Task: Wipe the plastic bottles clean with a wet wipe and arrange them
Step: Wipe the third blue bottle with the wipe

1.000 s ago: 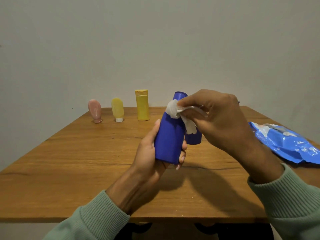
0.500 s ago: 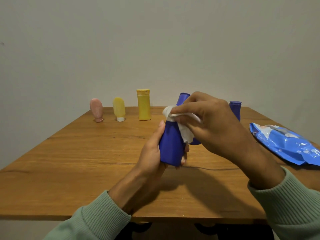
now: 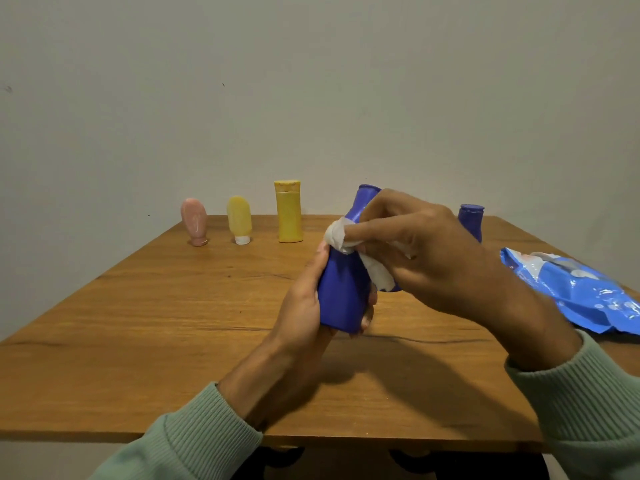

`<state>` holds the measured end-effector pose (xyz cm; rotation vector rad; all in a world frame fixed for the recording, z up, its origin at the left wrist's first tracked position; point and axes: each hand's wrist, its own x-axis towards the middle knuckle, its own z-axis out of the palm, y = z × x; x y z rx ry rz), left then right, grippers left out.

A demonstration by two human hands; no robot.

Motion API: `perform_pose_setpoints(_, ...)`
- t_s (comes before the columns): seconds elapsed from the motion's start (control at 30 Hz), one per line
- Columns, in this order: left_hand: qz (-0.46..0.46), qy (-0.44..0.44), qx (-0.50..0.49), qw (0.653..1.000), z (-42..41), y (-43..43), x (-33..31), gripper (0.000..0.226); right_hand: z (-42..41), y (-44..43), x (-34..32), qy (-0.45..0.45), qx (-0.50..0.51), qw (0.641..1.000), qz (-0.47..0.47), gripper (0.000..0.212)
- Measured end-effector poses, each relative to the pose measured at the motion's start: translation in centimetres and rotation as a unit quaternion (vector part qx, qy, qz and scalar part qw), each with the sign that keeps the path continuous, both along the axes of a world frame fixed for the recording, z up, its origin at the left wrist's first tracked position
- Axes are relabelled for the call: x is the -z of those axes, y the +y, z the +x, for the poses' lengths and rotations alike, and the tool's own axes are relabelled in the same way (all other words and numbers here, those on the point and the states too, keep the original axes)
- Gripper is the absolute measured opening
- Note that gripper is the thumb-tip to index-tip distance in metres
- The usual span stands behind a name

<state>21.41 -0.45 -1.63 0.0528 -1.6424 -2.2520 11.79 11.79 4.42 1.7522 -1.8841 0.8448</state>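
My left hand (image 3: 301,306) grips the lower body of a blue plastic bottle (image 3: 341,292), held upright above the table's middle. My right hand (image 3: 426,258) pinches a crumpled white wet wipe (image 3: 341,239) against the bottle's shoulder and neck. A second blue bottle (image 3: 470,220) stands behind my right hand, mostly hidden. At the back of the table, in a row, stand a pink bottle (image 3: 194,221), a small yellow bottle (image 3: 239,219) on its white cap, and a taller yellow bottle (image 3: 288,211).
A blue pack of wet wipes (image 3: 575,292) lies at the right edge of the wooden table (image 3: 156,323). A plain wall rises right behind the table's far edge.
The blue bottle in my left hand has dropped slightly and tilted more upright. My right hand with the wipe has slid down along its neck, uncovering the second blue bottle behind.
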Motion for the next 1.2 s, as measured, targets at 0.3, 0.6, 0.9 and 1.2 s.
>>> perform_pose_setpoints(0.3,0.033,-0.005,0.040,0.999,-0.1,-0.2,-0.1,0.062,-1.4,-0.8,1.2,0.110,0.149,0.974,-0.128,0.034)
perform_pose_setpoints(0.6,0.107,-0.004,0.087,0.990,0.0,-0.3,-0.1,0.057,-2.3,0.0,0.4,0.071,0.030,0.995,-0.067,0.024)
perform_pose_setpoints(0.9,0.166,0.013,0.114,0.979,0.1,-0.6,-0.2,0.056,-2.1,-0.5,0.9,0.085,0.031,0.992,-0.087,0.018)
perform_pose_setpoints(1.2,0.104,0.002,0.038,0.994,-0.1,-0.5,-0.2,0.055,-0.2,-0.3,0.4,0.074,0.027,0.997,-0.001,0.017)
